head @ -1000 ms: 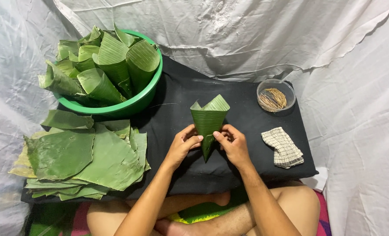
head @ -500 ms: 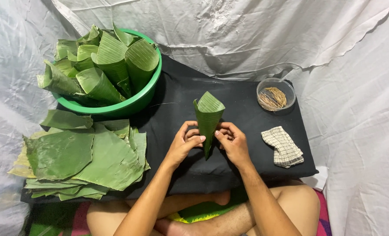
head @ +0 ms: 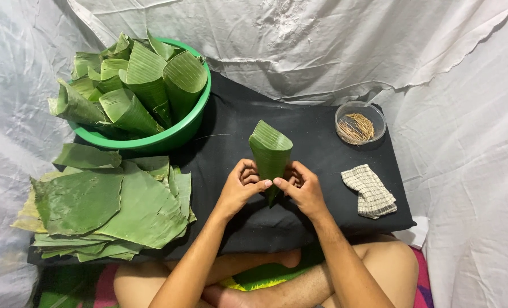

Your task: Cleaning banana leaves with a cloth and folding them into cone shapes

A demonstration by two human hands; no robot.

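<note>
Since a second ago, the two pointed flaps at the top of the cone (head: 271, 154) have been folded down into one rounded edge; the hands have kept their place. It is held above the black tabletop (head: 322, 217), between the left hand (head: 242, 185) and the right hand (head: 302, 187), whose fingers are closed on its lower half from both sides. Its long axis is nearly upright, with the tip pointed down toward the person and the wide mouth up and away. Flat leaves (head: 111, 205) are stacked at the left edge, behind them a green bowl (head: 194, 122) of finished cones. A clear dish (head: 360, 122) of sticks and a checked cloth (head: 371, 191) are seen at the right. White sheeting (head: 322, 45) is hung all around.
</note>
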